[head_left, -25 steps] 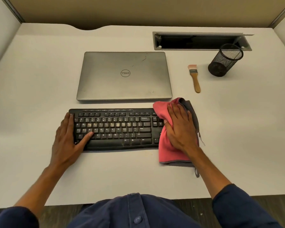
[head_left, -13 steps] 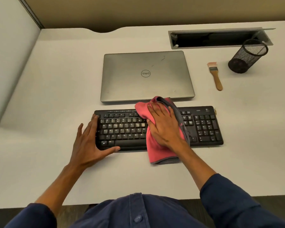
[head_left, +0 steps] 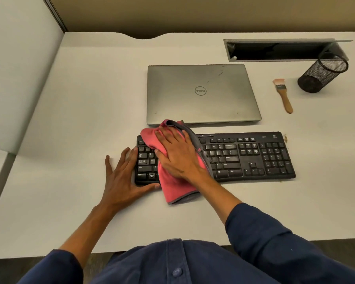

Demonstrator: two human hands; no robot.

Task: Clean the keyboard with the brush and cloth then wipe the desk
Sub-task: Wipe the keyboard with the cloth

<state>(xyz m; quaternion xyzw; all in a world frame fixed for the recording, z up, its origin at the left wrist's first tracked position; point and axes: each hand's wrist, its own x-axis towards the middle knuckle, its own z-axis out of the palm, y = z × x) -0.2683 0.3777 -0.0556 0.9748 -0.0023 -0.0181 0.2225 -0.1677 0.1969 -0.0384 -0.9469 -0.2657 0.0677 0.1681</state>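
Your desk (head_left: 90,111) is a broad, hard, smooth white slab, so anything light on it will slide if pushed sideways. The keyboard (head_left: 244,158) lies near the front edge, just ahead of the closed laptop (head_left: 201,93), with its long axis running parallel to that front edge and its key rows facing up toward you. Judge it as a light, stiff plastic board that will skate under a sideways wipe, so brace it at an end, as your left hand (head_left: 121,177) does now: fingers spread and nearly straight, pressed against the keyboard's left end, thumb along its front edge, gripping nothing. The cloth (head_left: 172,187) is soft, limp and light; it is bunched over the left part of the keyboard, its loose tail draped over the keyboard's front edge onto the desk. Take it flat under the palm, not by a corner. Your right hand (head_left: 178,156) lies spread on top of it, fingers straight, pressing it onto the keys. The brush (head_left: 283,95) rests untouched toward the back right corner, beside the mesh cup (head_left: 320,76), bristles pointing at the back edge, its stiff wooden handle toward you.
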